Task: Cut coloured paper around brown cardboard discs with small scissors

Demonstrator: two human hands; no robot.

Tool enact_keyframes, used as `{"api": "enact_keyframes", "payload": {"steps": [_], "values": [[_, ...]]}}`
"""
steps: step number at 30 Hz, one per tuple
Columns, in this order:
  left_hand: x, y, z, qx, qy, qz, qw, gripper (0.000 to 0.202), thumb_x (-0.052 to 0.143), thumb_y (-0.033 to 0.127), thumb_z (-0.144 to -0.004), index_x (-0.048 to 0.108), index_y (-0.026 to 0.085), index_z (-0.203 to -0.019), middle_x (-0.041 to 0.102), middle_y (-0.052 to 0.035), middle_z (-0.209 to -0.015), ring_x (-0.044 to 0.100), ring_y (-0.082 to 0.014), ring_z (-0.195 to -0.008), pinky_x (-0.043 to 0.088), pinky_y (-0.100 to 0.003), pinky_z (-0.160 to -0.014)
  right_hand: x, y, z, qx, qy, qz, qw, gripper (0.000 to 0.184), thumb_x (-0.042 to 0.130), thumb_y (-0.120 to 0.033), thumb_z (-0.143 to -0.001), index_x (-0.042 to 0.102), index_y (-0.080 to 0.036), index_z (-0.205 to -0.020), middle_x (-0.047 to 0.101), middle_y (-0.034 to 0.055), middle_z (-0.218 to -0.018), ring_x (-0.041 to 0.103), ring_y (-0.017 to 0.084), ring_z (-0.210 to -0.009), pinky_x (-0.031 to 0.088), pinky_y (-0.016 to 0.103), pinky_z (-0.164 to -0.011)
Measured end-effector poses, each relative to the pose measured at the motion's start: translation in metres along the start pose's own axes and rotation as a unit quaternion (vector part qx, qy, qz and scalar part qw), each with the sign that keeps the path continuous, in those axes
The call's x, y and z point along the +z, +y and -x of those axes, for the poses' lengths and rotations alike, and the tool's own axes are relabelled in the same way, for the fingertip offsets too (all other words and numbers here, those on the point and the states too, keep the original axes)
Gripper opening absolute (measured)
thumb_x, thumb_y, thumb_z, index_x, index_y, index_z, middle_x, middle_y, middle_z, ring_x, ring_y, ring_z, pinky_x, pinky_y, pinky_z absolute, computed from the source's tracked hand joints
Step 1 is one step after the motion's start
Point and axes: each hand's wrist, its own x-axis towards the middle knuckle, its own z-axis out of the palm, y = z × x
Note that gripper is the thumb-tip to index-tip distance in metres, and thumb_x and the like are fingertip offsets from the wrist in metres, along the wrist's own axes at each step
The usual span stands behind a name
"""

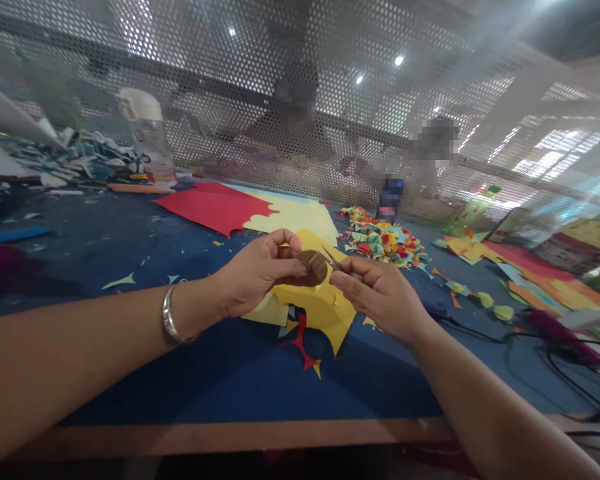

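Nearest the camera runs the wooden table edge [230,437], and two bare forearms reach over it onto the blue table cover [130,247].

At the far left, against the perforated screen [280,100], lies a heap of pale paper offcuts [85,157], with a white bottle [147,133] standing just beside it. A silver bracelet [173,317] sits on the left wrist. Behind that arm a red sheet [213,207] lies flat on the cover, touching a pale yellow sheet [295,217].

The left hand [253,273] is curled, thumb and fingers pinched on a round brown paper piece [313,268], which it holds raised just above the table at the middle of the view. Under it lies a jagged yellow paper [325,307], and a thin red scrap [300,340] lies at that paper's near edge.

The right hand [380,293] grips small scissors [331,258]; the blades point to the left and meet the right edge of the brown piece. How far the blades are parted is too small to tell.

Further right a mound of multicoloured scraps [390,243] sits behind the right hand. Beyond it, orange, yellow and red cut sheets [530,273] spread over the table, and black cables [545,347] trail across the cover at the right.
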Motion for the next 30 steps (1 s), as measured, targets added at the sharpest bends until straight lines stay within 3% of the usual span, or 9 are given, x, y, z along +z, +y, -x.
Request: {"api": "enact_keyframes", "payload": {"steps": [19,24,30], "values": [[0.001,-0.008,0.001,0.043,-0.023,-0.034,0.998,0.034,0.076,0.009,-0.072,0.048,0.02,-0.088,0.07,0.0032,-0.077,0.069,-0.0122,-0.074,0.049,-0.025,-0.072,0.003,0.0,0.001,0.0,0.011,0.013,1.0,0.04,0.061,-0.055,-0.092,0.058,-0.018,-0.078,0.034,-0.0092,-0.054,0.028,0.006,-0.045,0.02,0.023,-0.044],[-0.005,-0.011,-0.003,0.036,-0.025,-0.128,0.991,0.032,0.074,0.019,-0.08,0.056,0.018,-0.107,0.074,-0.0025,-0.084,0.071,-0.0161,-0.078,0.054,-0.032,-0.078,0.002,0.002,0.0,-0.003,0.04,0.037,0.999,0.039,0.062,-0.056,-0.091,0.059,-0.018,-0.08,0.034,-0.0093,-0.054,0.027,0.007,-0.046,0.019,0.024,-0.044],[-0.019,-0.009,-0.01,0.042,-0.007,-0.298,0.954,0.02,0.07,0.026,-0.083,0.057,0.018,-0.097,0.071,-0.0014,-0.074,0.068,-0.0161,-0.067,0.051,-0.029,-0.063,-0.003,0.005,-0.003,0.003,0.058,0.174,0.983,0.041,0.058,-0.056,-0.092,0.052,-0.02,-0.073,0.033,-0.0077,-0.057,0.029,0.008,-0.051,0.019,0.025,-0.048]]}}
